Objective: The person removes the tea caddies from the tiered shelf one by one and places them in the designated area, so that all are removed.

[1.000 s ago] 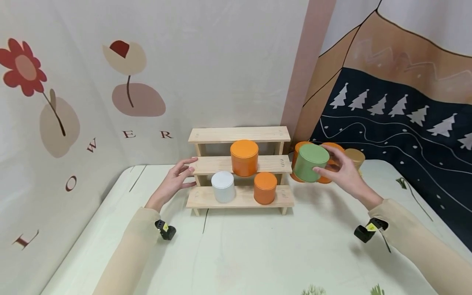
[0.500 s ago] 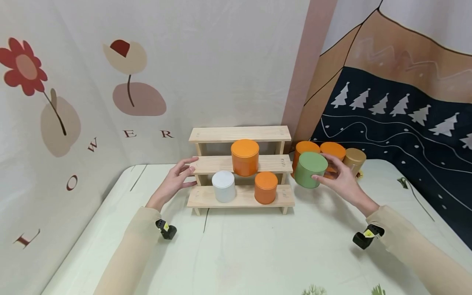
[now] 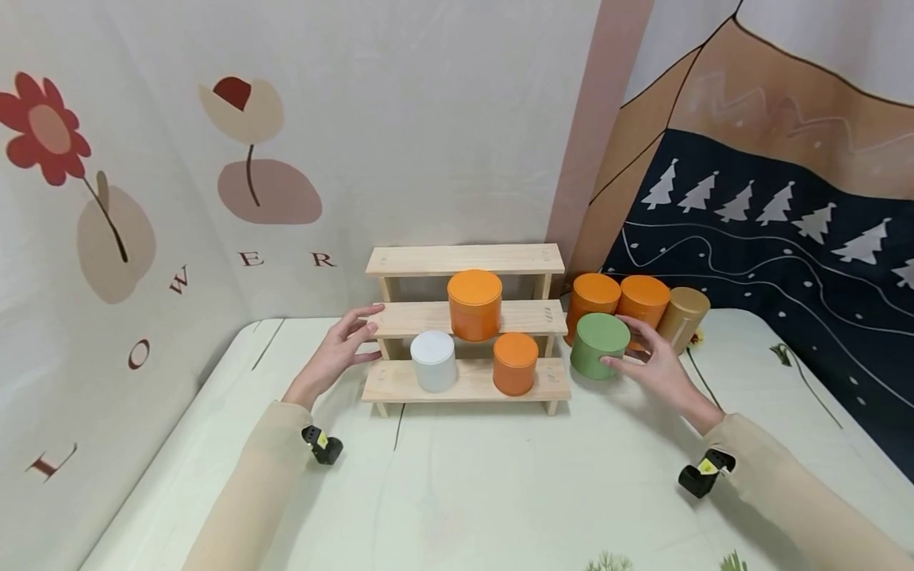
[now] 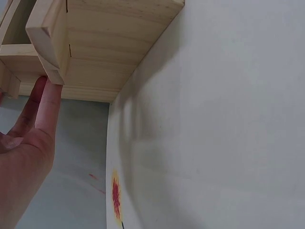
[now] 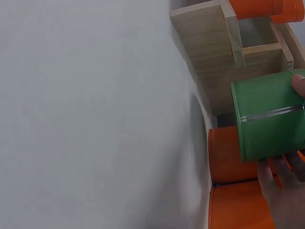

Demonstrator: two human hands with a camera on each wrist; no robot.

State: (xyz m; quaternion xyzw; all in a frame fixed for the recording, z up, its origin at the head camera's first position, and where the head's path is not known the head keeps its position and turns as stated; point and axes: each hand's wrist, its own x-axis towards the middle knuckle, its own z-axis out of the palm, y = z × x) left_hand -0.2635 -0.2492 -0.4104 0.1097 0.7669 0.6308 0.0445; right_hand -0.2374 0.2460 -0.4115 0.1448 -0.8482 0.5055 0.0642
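Right hand [image 3: 660, 369] has just lowered green tin [image 3: 596, 358], clamped thumb-to-fingers, beside wooden rack [image 3: 428, 260]; left hand [image 3: 332, 355], fingers straight, touches rack; placing seems unfinished.

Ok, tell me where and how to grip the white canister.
Grip the white canister around its curved side, probably best from the front: it stands upright on the bottom step, nothing blocks its front, and the middle step rises behind.

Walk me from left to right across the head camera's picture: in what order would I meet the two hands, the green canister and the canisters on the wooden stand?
Left hand, white canister, larger orange canister, smaller orange canister, green canister, right hand.
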